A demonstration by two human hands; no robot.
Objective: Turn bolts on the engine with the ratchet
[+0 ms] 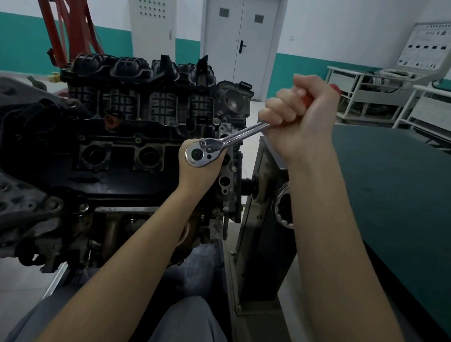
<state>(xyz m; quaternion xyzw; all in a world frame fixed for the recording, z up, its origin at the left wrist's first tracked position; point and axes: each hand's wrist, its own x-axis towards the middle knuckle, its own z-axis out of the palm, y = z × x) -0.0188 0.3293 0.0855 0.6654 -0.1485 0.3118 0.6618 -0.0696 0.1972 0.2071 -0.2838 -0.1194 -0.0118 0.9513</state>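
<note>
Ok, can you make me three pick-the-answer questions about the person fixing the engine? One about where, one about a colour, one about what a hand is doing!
1. Where is the wrench head?
A. over the engine
B. on the floor
C. on the green table

2. What colour is the wrench grip?
A. blue
B. red
C. yellow

3. What is the right hand doing?
A. lying flat
B. pointing
C. gripping the wrench handle

Answers: 1 A, it sits at the engine's right end; 2 B, red shows past the fist; 3 C, the fingers curl around it.

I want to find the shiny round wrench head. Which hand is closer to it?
Left. The left hand sits right under the ratchet head, touching it. The right hand grips the red handle at the far end.
</note>
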